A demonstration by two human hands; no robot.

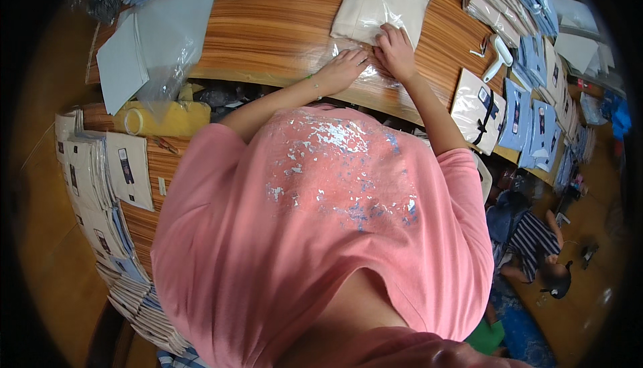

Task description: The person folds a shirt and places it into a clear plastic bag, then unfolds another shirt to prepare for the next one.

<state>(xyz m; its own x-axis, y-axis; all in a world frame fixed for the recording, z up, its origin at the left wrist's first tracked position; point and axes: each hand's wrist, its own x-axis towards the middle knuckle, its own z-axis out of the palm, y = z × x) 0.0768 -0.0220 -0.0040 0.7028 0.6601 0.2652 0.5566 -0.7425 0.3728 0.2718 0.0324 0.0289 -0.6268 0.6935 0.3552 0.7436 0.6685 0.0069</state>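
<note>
On the wooden table before me lies a folded beige garment (378, 0) in a clear plastic bag. The bag's loose transparent end (380, 81) spreads toward me, crinkled, near the table's front edge. My left hand (343, 71) rests on that loose plastic, fingers stretched to the right and slightly bent. Beside it, my right hand (395, 52) lies over the bag's near edge, its fingers extended away from me across the plastic. Both hands touch the bag, and neither appears closed around it.
Blue-grey sheets (124, 63) and clear plastic bags (174, 33) lie at left. Packed garments (100, 180) are stacked at lower left. At right are a white-handled roller (498, 58), a bagged beige garment (477, 110) and blue packs (514, 113). Another person (536, 241) is at far right.
</note>
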